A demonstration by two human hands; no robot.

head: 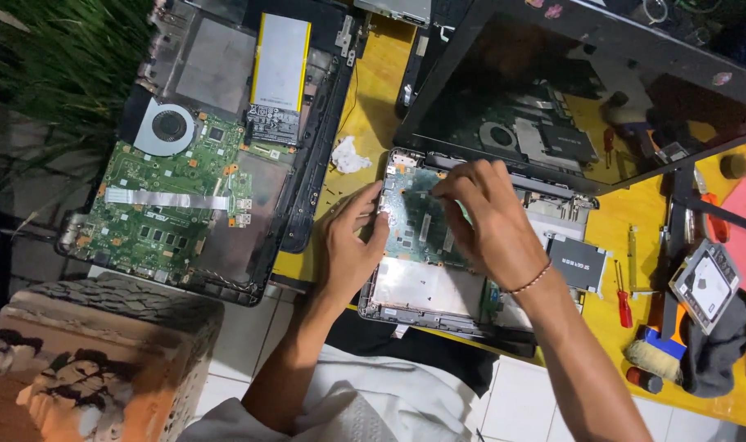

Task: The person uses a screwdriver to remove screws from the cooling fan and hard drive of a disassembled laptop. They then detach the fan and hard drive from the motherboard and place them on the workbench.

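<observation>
An opened laptop base (426,290) lies on the yellow table (373,98), its green circuit board (414,217) exposed and its dark screen (569,106) tilted up behind. My left hand (348,245) rests on the base's left edge, thumb touching the board's corner. My right hand (492,221) hovers over the board with fingertips pinched together near its upper middle; whether something small sits between them is hidden. A beaded bracelet circles my right wrist.
A second dismantled laptop (217,147) with fan, green board and silver battery lies at left. Crumpled tissue (350,155) sits between the two. Red screwdrivers (624,286), a brush (651,356), a drive caddy (707,282) and grey cloth (721,352) crowd the right. A carved stone block (103,352) stands lower left.
</observation>
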